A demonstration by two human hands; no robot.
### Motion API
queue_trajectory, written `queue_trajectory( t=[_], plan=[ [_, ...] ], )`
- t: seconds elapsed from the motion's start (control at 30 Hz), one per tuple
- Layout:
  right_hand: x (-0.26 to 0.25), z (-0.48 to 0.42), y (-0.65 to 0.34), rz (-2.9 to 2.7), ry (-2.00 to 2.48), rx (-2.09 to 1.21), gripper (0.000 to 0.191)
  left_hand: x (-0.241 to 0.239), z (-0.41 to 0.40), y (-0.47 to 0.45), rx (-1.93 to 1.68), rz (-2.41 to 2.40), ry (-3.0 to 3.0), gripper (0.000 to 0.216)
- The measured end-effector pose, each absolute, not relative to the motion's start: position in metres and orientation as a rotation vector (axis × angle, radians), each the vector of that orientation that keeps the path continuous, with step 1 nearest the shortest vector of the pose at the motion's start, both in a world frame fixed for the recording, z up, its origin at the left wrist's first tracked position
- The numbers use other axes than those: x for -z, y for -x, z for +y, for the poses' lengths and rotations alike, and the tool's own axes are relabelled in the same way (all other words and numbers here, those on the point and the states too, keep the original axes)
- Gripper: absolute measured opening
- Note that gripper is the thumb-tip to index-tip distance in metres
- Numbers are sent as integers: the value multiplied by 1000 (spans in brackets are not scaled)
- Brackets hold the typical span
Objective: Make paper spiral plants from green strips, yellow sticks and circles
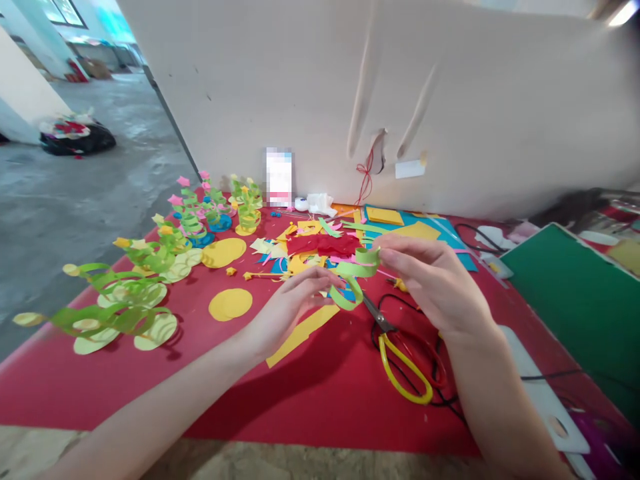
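Note:
A light green curled paper strip [367, 261] hangs in loops between my two hands above the table. My right hand [437, 280] pinches its upper end between thumb and fingertips. At the lower loops, the fingers of my left hand [300, 303] are closed on the strip, partly hidden by it. Scissors [407, 377] with one yellow and one red handle lie below my right hand. Yellow paper strips [300, 337] are under my left hand, and two overlapping yellow paper discs [230, 305] lie to its left.
Finished-looking paper spirals on round bases [155, 330] line the left of the red table [215, 407]. Coloured paper scraps [300, 250] are heaped beyond my hands. A phone [279, 177] leans on the wall. Right are a green board [575, 300] and black cable [453, 400].

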State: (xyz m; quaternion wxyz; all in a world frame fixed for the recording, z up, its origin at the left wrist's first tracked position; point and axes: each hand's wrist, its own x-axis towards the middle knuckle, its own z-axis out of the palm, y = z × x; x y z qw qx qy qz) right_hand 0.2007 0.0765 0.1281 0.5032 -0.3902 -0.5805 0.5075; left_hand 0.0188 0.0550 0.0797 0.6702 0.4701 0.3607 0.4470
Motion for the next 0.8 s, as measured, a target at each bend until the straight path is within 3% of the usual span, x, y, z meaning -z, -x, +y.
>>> queue_trajectory(
  t=[0.07,0.27,0.43,0.8],
  plan=[
    [-128,75,-200,-1367,956,-1261,5,-78,59,-14,-1125,940,-1157,6],
    [-128,70,-192,-1358,910,-1375,4,-90,62,-4,-1371,1090,-1495,17],
    [-121,69,-183,-1386,865,-1509,5,-102,56,-2,-1326,1004,-1864,17],
    [-117,67,-172,-1607,911,-1408,11,-104,57,-1,-1227,1049,-1705,9]
  ],
)
